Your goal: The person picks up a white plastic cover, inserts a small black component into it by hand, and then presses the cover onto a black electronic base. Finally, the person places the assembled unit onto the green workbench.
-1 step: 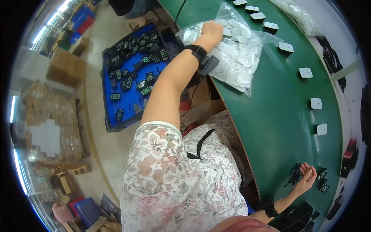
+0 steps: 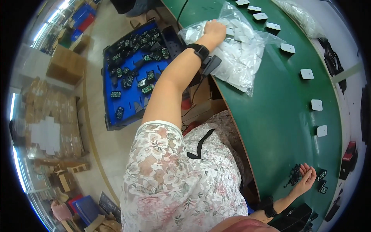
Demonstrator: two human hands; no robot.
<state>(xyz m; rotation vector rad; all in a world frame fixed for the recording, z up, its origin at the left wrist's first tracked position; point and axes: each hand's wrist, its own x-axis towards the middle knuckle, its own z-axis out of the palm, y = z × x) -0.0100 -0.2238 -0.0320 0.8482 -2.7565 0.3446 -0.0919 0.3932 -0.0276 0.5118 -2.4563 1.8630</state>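
My left hand [image 2: 215,31] lies curled into a closed shape at the clear plastic bag [image 2: 239,58], which is full of flat white plastic pieces. Its fingertips are hidden, so what they grip cannot be made out. A white piece [image 2: 230,31] shows right beside the knuckles. At the lower right, my right hand [image 2: 307,177] is half open, its fingers loosely bent and apart, with nothing visible in it. Next to those fingers is a heap of small black parts [image 2: 294,176]. Two black housings with green circuit boards [image 2: 322,175] stand just beyond the right hand.
Several white-topped black boxes [image 2: 307,74] stand in a curved row along the far side of the green table [image 2: 270,127]. Left of my arm, a blue tray [image 2: 129,101] holds many black housings with circuit boards. A dark box [image 2: 295,216] sits by my right wrist.
The whole view has shifted very slightly. Both hands keep their places at the bag and beside the black parts.
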